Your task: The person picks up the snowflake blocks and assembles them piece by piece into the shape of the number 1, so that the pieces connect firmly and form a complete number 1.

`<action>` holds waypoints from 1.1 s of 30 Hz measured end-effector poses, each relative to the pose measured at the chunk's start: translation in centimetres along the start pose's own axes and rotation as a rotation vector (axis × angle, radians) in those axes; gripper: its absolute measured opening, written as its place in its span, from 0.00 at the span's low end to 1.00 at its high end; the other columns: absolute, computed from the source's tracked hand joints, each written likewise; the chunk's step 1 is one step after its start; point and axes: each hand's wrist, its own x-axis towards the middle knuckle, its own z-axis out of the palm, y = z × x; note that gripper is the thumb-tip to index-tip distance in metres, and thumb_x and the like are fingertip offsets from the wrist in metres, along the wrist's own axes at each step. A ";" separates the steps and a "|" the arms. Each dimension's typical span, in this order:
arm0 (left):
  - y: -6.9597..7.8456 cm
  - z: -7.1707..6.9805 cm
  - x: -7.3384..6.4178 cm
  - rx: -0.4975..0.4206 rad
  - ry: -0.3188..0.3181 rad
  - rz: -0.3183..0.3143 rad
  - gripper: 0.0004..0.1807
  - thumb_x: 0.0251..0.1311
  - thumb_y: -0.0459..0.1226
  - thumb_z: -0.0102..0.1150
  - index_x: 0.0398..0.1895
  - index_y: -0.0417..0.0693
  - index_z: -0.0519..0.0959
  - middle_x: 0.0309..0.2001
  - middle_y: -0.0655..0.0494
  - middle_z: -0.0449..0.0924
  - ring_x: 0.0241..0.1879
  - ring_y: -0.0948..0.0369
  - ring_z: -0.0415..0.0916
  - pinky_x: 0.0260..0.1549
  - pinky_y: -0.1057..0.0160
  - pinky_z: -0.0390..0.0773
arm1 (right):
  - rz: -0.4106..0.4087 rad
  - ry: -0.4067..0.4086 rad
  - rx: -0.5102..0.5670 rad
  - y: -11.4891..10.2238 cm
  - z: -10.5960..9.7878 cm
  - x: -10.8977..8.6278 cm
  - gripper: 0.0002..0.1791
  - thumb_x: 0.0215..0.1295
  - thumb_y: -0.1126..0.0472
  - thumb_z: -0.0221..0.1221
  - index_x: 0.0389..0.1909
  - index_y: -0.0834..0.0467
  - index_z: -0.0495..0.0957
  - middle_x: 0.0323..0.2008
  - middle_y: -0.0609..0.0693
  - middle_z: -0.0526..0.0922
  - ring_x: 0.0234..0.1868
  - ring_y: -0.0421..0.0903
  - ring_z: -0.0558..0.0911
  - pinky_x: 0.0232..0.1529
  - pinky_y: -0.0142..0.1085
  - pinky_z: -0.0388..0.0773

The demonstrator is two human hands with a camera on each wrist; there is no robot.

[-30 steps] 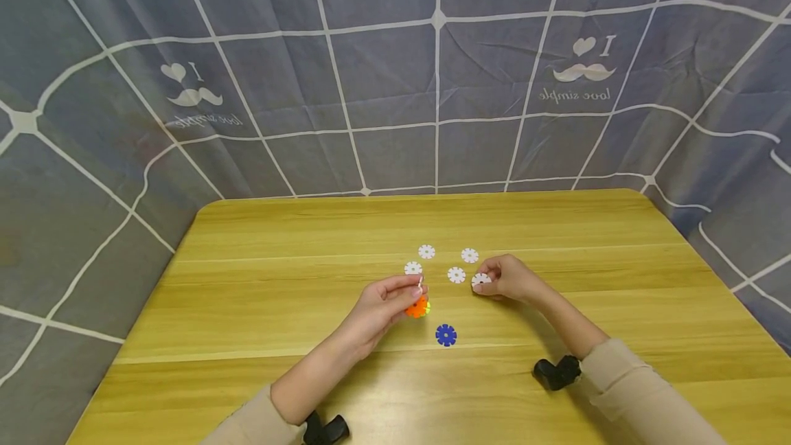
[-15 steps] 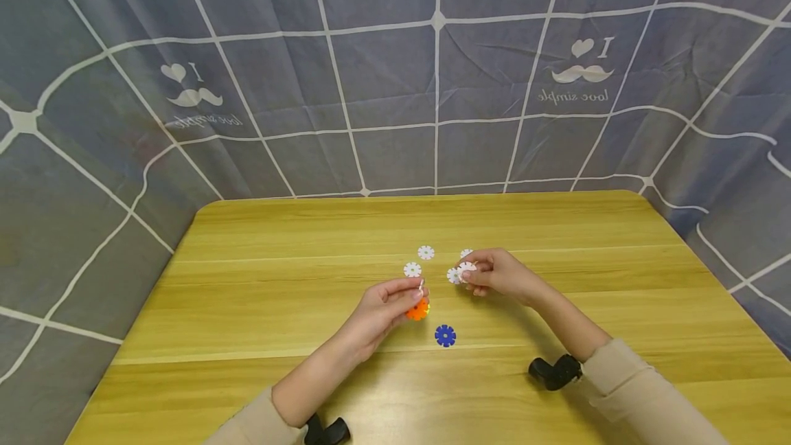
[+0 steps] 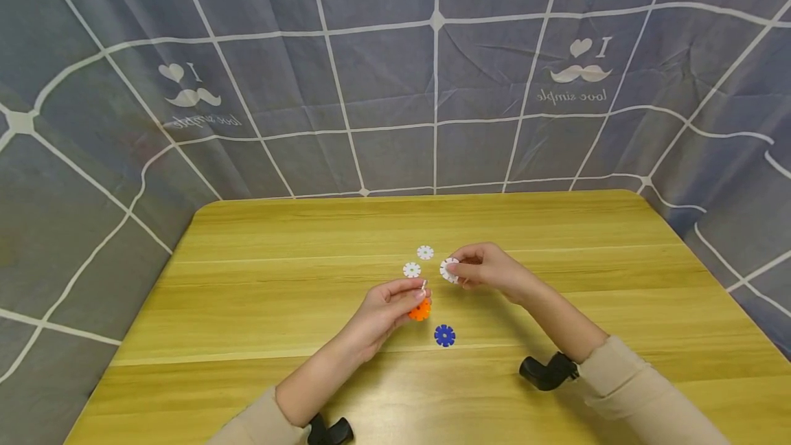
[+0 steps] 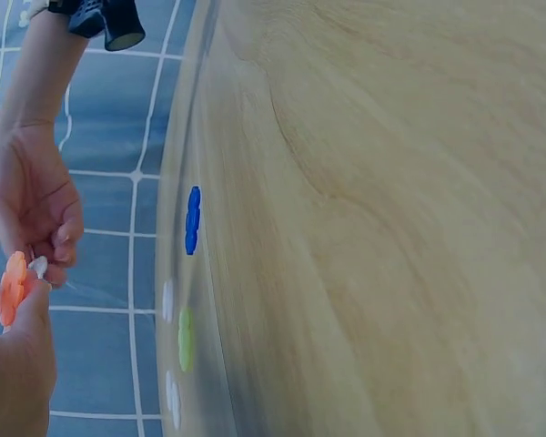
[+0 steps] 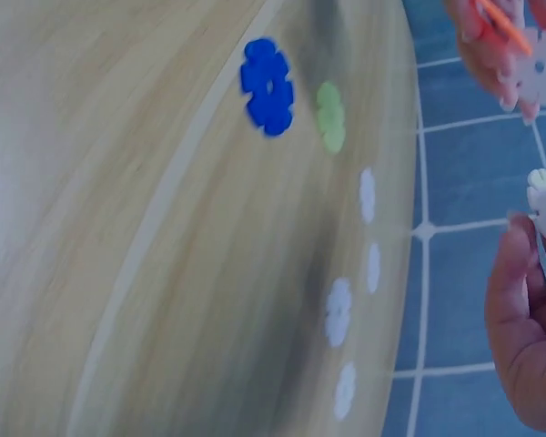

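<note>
My left hand [image 3: 388, 314] pinches an orange notched disc [image 3: 420, 310] together with a white notched disc [image 5: 539, 68]; the white one appears edge-on in the head view. Just to the right, my right hand [image 3: 491, 272] holds another white notched disc [image 3: 449, 270] between thumb and fingers. The two hands are close but apart, both raised off the table in the wrist views. A blue notched disc [image 3: 444, 336] lies flat in front of them. A yellow-green disc [image 5: 330, 117] lies on the table too, hidden behind my left hand in the head view.
Loose white discs [image 3: 425, 253] lie on the wooden table [image 3: 278, 239] beyond my hands; the right wrist view shows several, some hidden by my right hand in the head view. A grey curtain with white lines [image 3: 395, 88] surrounds the table's back and sides.
My right hand has moved left with its white disc, nearer to my left hand, and now covers white discs seen earlier. My left hand has barely moved.
</note>
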 end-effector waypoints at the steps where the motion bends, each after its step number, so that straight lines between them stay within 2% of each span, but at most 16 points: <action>1: 0.0 0.0 0.0 -0.001 0.000 0.000 0.23 0.63 0.29 0.53 0.59 0.26 0.65 0.54 0.36 0.73 0.45 0.61 0.77 0.45 0.67 0.77 | -0.002 0.006 -0.004 -0.2 0.1 0.0 0.14 0.63 0.63 0.58 0.41 0.72 0.76 0.27 0.52 0.78 0.30 0.48 0.77 0.37 0.42 0.80; 4: 0.0 0.1 0.0 -0.007 -0.001 0.000 0.23 0.63 0.29 0.53 0.59 0.25 0.65 0.54 0.35 0.73 0.44 0.61 0.78 0.44 0.68 0.77 | 0.002 0.023 0.011 -0.7 0.5 0.1 0.15 0.62 0.63 0.59 0.43 0.73 0.76 0.28 0.52 0.78 0.30 0.47 0.76 0.38 0.42 0.79; 10: 0.0 0.1 0.0 -0.017 -0.004 -0.004 0.22 0.63 0.29 0.53 0.59 0.27 0.66 0.53 0.36 0.74 0.49 0.55 0.77 0.46 0.66 0.77 | -0.001 0.036 0.097 -1.5 1.1 0.1 0.18 0.60 0.66 0.59 0.47 0.75 0.73 0.27 0.47 0.79 0.30 0.43 0.78 0.41 0.41 0.80; 19: 0.1 0.3 0.0 -0.012 -0.013 -0.009 0.22 0.64 0.31 0.53 0.59 0.28 0.66 0.54 0.36 0.73 0.53 0.52 0.74 0.47 0.66 0.76 | -0.027 0.019 0.129 -2.0 1.7 0.1 0.18 0.59 0.68 0.60 0.47 0.75 0.73 0.25 0.48 0.77 0.28 0.45 0.78 0.37 0.40 0.80; 28: 0.1 0.4 0.0 -0.008 -0.012 0.005 0.23 0.64 0.31 0.53 0.59 0.26 0.65 0.52 0.38 0.75 0.49 0.56 0.76 0.47 0.66 0.76 | -0.042 0.005 0.139 -2.1 2.2 0.1 0.16 0.58 0.69 0.60 0.45 0.74 0.73 0.23 0.47 0.77 0.25 0.42 0.76 0.32 0.35 0.79; 33: -0.1 0.5 0.0 0.065 0.024 0.043 0.22 0.64 0.32 0.53 0.58 0.27 0.67 0.52 0.35 0.74 0.45 0.59 0.78 0.46 0.66 0.76 | -0.049 0.011 0.121 -2.3 2.4 0.1 0.16 0.57 0.69 0.61 0.46 0.72 0.73 0.21 0.48 0.77 0.24 0.44 0.75 0.30 0.34 0.77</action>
